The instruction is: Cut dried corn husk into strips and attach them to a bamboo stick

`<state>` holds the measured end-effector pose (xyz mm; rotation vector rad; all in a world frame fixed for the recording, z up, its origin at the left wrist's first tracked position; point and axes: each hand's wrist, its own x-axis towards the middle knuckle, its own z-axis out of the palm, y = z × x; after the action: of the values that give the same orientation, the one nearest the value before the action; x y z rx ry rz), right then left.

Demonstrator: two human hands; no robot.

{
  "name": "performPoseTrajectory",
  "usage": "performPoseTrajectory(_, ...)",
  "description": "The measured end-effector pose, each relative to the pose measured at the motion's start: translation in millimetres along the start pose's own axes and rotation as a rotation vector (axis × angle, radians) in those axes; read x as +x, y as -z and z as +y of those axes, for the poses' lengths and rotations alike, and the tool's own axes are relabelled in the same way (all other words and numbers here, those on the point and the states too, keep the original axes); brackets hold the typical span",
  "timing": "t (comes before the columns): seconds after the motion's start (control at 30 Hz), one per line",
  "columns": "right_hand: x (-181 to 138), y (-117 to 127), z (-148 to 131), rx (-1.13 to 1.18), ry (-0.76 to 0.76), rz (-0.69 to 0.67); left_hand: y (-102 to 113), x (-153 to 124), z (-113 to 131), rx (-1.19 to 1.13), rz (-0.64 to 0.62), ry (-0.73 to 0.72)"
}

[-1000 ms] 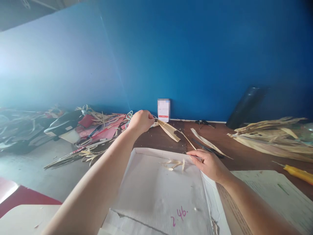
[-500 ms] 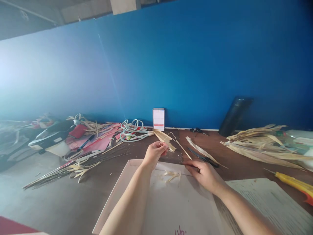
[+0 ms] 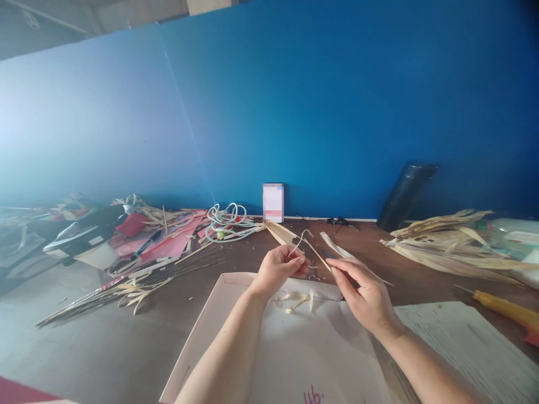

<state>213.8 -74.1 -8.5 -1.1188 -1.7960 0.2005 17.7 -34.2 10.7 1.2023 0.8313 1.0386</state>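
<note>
My left hand (image 3: 281,270) is closed in a pinch above the far edge of a white box lid (image 3: 311,353). A thin pale strand (image 3: 300,242) curls up from its fingertips. Just beyond, a dry husk strip (image 3: 280,231) lies on the brown table, partly hidden by this hand. My right hand (image 3: 364,292) has thumb and forefinger closed at the near end of a thin straw strip (image 3: 316,252). Behind those fingers lies another pale husk strip (image 3: 334,245). Scissors are mostly covered by the right hand. Small husk scraps (image 3: 295,302) rest on the lid.
A phone (image 3: 273,203) leans on the blue wall. Left are a coiled pale cable (image 3: 229,221), pink paper (image 3: 179,238) and bundled wires (image 3: 96,297). Right are a black cylinder (image 3: 406,196), husks (image 3: 446,252), a yellow-handled tool (image 3: 505,308), keys (image 3: 341,223) and a printed sheet (image 3: 467,336).
My left hand has shifted right and slightly nearer. My right hand has risen over the scissors and closed its fingertips at the end of the straw strip.
</note>
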Motion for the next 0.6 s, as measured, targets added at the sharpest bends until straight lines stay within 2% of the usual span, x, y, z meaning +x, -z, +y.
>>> performPoseTrajectory(0.23,-2.9,6.8,-14.2,-0.005,0.082,0.063,-19.0,-8.4,-1.9,0.114,-0.139,-0.039)
performPoseTrajectory(0.4,-5.9,3.5,-17.1,0.085,-0.062,-0.030,-25.2,-12.2,-5.1,0.188,-0.184,-0.030)
performPoseTrajectory(0.6,-3.2,0.0,-16.0,0.160,-0.143,-0.033,-25.6,-8.2,-14.8,0.239,-0.164,-0.042)
